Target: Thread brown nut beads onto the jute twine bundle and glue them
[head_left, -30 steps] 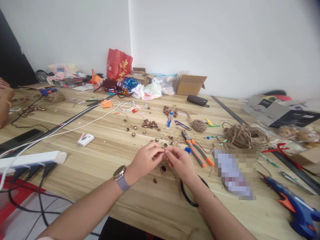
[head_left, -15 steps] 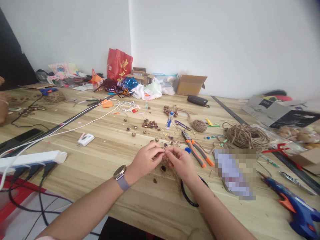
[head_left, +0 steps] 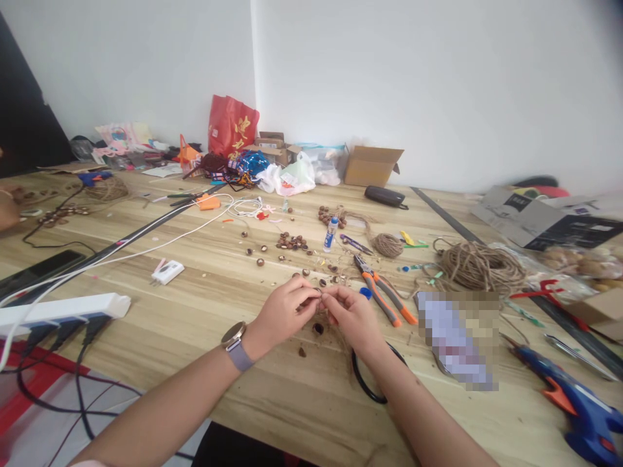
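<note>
Pinched tight, thumbs and fingertips of left hand [head_left: 283, 312] and right hand [head_left: 356, 319] meet mid-frame on a small dark piece [head_left: 307, 301], mostly hidden; can't tell what it is. Lower right: blue-and-orange plastic glue gun [head_left: 586, 405]. Just below the hands, round hollow shell half [head_left: 318, 329], brown, dark inside, on light wood-grain table [head_left: 185, 324]. Right of center: pliers [head_left: 384, 295], orange-and-gray grips, jaws pointing away. Beyond, at right, rough brown twine coil [head_left: 479, 267]; smaller wound twine ball [head_left: 388, 244] left of it. Center: clear bottle [head_left: 330, 235], upright, blue label, print too small; scattered brown shells [head_left: 291, 241] to its left. Upper left of center: glossy red bag [head_left: 231, 126], gold Chinese characters, partly covered. Right of bag: plain cardboard box [head_left: 370, 165].
</note>
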